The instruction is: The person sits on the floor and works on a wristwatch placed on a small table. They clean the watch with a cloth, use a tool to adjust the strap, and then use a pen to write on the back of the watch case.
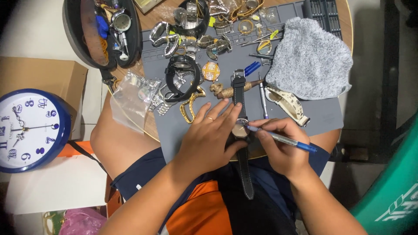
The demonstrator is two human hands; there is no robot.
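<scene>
Centre frame: our left hand (208, 139) fingers pinch watch (240, 129); right hand (285, 146) fingers clamp tool (283, 140). Tip may slip, scratching case.

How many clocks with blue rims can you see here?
1. The round wall clock with a blue rim and white face sits at the far left, off the grey mat, beside a cardboard box. Others could be hidden outside the picture.

A watch repair bench: a grey work mat (305, 109) on the surface strewn with watches (183, 78), metal bands (191, 106) and small screwdrivers (263, 102).
</scene>
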